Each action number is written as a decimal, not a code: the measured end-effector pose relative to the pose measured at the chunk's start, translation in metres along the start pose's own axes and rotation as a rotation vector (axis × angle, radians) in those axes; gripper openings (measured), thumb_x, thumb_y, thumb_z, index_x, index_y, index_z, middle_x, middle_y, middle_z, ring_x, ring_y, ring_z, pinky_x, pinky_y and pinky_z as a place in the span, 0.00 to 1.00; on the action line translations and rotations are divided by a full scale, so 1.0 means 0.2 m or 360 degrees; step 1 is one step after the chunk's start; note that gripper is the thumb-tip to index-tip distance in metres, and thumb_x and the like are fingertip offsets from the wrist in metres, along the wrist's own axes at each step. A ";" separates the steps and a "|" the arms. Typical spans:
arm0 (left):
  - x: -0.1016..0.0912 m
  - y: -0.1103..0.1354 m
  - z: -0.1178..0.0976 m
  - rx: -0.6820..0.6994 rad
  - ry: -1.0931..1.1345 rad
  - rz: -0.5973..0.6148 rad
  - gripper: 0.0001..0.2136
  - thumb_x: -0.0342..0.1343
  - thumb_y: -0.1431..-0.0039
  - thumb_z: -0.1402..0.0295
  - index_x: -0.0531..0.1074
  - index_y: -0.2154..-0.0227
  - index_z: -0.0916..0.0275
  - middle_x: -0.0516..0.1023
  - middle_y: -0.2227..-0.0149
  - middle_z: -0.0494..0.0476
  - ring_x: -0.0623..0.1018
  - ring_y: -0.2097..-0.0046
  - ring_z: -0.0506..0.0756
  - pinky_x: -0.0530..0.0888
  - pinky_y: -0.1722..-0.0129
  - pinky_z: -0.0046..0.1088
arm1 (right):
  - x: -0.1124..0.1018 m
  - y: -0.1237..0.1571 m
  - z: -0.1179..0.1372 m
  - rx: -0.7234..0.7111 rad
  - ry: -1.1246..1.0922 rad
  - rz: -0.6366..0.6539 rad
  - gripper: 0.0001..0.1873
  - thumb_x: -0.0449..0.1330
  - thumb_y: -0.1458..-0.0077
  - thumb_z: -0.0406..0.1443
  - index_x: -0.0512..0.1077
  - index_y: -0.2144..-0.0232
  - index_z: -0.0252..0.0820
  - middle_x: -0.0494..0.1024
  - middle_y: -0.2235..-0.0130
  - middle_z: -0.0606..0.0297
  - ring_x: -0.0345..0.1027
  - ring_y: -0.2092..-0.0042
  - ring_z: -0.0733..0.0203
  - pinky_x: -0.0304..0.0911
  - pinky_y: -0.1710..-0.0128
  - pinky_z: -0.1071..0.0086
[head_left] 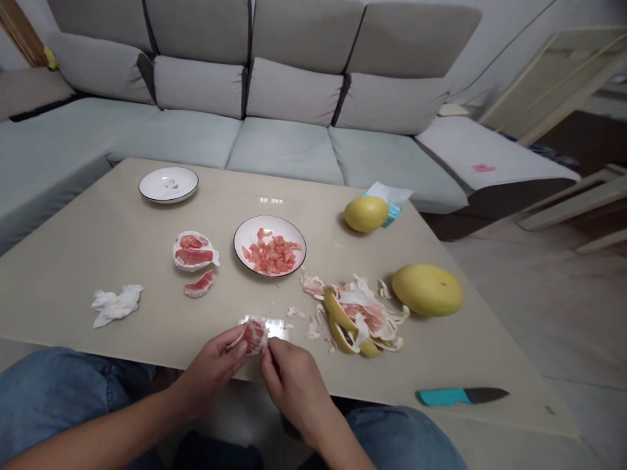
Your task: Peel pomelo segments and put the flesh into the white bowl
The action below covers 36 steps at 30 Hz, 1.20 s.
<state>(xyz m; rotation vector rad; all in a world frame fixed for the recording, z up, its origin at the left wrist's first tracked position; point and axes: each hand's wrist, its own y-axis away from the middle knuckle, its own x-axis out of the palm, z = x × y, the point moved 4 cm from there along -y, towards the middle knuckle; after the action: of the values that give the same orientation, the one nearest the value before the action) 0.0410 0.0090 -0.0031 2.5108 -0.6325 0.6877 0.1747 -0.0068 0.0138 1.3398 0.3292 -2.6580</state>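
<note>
A pomelo segment (255,336) with red flesh and white membrane is held in my left hand (215,359) above the table's near edge. My right hand (294,375) pinches at the segment's right end, its thumb and forefinger pressed together; whether a bit of membrane is between them is hard to see. Beyond them stands a white plate (240,251) with peeled red pulp pieces (272,254). To its left lie a partly peeled pomelo chunk (193,254) and a loose segment (199,284).
Right of my hands is a heap of peel (362,316). Two whole yellow pomelos (427,290) sit farther right, one by a tissue pack (394,202). A teal-handled knife (460,395) lies near the front edge. Crumpled tissue (116,305) and another plate (169,185) are left.
</note>
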 end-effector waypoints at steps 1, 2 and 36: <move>-0.01 0.00 0.00 0.0019 -0.0048 -0.0018 0.16 0.53 0.36 0.65 0.71 0.46 0.58 0.75 0.46 0.61 0.71 0.43 0.59 0.59 0.38 0.39 | 0.01 0.00 0.00 -0.0023 -0.0015 -0.0001 0.12 0.48 0.40 0.31 0.66 0.75 0.41 0.73 0.76 0.65 0.65 0.75 0.63 0.52 0.74 0.72; -0.01 0.00 -0.01 0.0046 -0.0116 -0.0036 0.17 0.53 0.37 0.64 0.71 0.46 0.58 0.75 0.46 0.61 0.72 0.44 0.59 0.59 0.38 0.39 | 0.01 0.00 -0.01 -0.0027 -0.0032 -0.0017 0.13 0.47 0.40 0.31 0.66 0.75 0.41 0.72 0.76 0.65 0.64 0.76 0.64 0.51 0.74 0.73; -0.06 -0.02 -0.03 -0.0095 0.0011 0.0155 0.17 0.60 0.42 0.65 0.74 0.51 0.64 0.77 0.55 0.62 0.75 0.52 0.58 0.68 0.49 0.34 | -0.07 -0.01 0.00 -0.0001 -0.0789 -0.0525 0.10 0.62 0.45 0.31 0.72 0.59 0.43 0.74 0.62 0.61 0.70 0.67 0.63 0.70 0.70 0.71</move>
<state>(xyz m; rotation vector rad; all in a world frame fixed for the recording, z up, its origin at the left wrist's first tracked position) 0.0319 0.0189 -0.0069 2.4350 -0.7656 0.7015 0.1833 -0.0035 0.0257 0.6236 0.5164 -3.1321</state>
